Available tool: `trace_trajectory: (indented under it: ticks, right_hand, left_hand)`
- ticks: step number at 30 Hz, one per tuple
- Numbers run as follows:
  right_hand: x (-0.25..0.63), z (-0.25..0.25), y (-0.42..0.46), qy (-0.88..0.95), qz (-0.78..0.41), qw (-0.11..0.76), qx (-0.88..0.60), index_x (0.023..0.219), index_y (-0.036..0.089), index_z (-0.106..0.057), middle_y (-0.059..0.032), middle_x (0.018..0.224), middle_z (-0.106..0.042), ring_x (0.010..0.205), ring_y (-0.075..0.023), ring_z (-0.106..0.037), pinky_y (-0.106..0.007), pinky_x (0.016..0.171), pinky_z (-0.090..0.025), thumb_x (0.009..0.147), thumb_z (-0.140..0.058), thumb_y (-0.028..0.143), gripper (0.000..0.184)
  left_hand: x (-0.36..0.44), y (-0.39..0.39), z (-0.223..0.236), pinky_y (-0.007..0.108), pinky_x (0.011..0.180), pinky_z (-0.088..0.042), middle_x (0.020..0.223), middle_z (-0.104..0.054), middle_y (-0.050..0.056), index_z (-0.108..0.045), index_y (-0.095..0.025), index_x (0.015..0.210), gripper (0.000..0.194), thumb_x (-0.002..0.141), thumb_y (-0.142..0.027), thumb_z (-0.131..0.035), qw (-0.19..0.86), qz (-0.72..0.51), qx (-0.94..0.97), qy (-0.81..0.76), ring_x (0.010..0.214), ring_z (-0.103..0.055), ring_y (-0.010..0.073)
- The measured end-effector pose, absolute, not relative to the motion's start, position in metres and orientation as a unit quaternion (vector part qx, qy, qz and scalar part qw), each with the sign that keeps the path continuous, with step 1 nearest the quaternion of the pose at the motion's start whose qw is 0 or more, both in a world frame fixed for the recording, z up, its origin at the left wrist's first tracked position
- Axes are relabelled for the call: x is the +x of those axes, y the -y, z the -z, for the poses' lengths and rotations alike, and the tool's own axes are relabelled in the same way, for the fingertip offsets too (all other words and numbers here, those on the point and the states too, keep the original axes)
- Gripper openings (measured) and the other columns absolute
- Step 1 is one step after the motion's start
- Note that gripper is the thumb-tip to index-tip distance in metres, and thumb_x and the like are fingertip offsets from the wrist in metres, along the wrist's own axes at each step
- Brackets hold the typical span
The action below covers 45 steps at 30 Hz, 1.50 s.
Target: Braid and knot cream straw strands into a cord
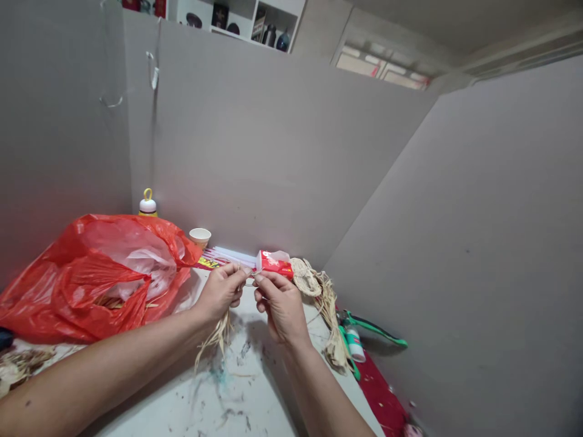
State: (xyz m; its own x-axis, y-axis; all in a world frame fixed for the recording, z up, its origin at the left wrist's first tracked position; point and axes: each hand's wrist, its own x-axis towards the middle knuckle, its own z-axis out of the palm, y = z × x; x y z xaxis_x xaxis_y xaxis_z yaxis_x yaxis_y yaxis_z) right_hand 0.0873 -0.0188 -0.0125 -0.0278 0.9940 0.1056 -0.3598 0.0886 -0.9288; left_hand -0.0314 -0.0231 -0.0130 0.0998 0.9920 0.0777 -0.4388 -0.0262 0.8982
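Above the white tabletop (218, 400), my left hand (223, 288) pinches a thin strand of pale dried plant fibre. Loose straw-coloured fibre ends (221, 334) hang down below that hand. Close beside it, my right hand (281, 302) is closed, with thumb and forefinger on the same strand. The short stretch between the fingertips looks thin and twisted; its exact form is too small to make out. Behind my right hand lie a coiled braid (305, 277) of the same fibre and a long bundle of dried fibre (334, 334).
A red plastic bag (91, 279) spreads over the left side. At the back stand a paper cup (200, 236), a yellow-and-white bottle (147, 206) and a red tissue pack (276, 264). Green-handled pliers (376, 329) and a small white-and-green bottle (354, 345) lie at right. Grey partitions (273, 145) enclose the table.
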Motion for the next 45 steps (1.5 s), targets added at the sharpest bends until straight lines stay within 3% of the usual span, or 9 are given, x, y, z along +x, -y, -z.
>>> trace_trajectory:
  ticks: [12, 21, 37, 45]
  right_hand:
    - [0.086, 0.016, 0.018, 0.452, -0.582, 0.564, -0.372, 0.07, 0.013, -0.063, 0.0028, 0.06, -0.056, 0.043, -0.005, -0.047, -0.014, 0.032, -0.031, 0.06, -0.074, 0.028, 0.021]
    - [0.086, 0.019, 0.015, 0.438, -0.587, 0.576, -0.362, 0.075, 0.014, -0.06, 0.005, 0.056, -0.053, 0.043, -0.0055, -0.046, -0.014, 0.031, -0.032, 0.059, -0.077, 0.032, 0.029]
    - [0.086, 0.019, 0.018, 0.432, -0.604, 0.565, -0.359, 0.07, 0.014, -0.06, 0.0005, 0.063, -0.061, 0.045, -0.0057, -0.048, -0.014, 0.033, -0.031, 0.061, -0.073, 0.028, 0.021]
    - [0.088, 0.019, 0.019, 0.438, -0.629, 0.535, -0.354, 0.075, 0.016, -0.057, 0.0031, 0.062, -0.056, 0.044, -0.0063, -0.048, -0.014, 0.031, -0.03, 0.062, -0.068, 0.023, 0.018]
  left_hand:
    - [-0.032, 0.019, 0.015, 0.015, 0.033, -0.017, 0.041, -0.03, -0.012, -0.039, -0.02, 0.065, 0.029, 0.07, -0.032, -0.064, 0.588, -0.622, 0.399, -0.33, 0.032, -0.022, 0.0014]
    - [-0.026, 0.021, 0.023, 0.015, 0.034, -0.02, 0.042, -0.036, -0.011, -0.044, -0.019, 0.07, 0.028, 0.072, -0.038, -0.063, 0.592, -0.593, 0.424, -0.343, 0.033, -0.025, 0.0021]
    - [-0.028, 0.018, 0.024, 0.015, 0.033, -0.018, 0.05, -0.038, -0.011, -0.037, -0.019, 0.067, 0.033, 0.073, -0.037, -0.065, 0.59, -0.626, 0.398, -0.319, 0.032, -0.026, 0.0006]
    - [-0.028, 0.02, 0.023, 0.015, 0.036, -0.022, 0.049, -0.037, -0.01, -0.04, -0.019, 0.068, 0.035, 0.071, -0.04, -0.067, 0.592, -0.613, 0.401, -0.337, 0.035, -0.03, 0.0017]
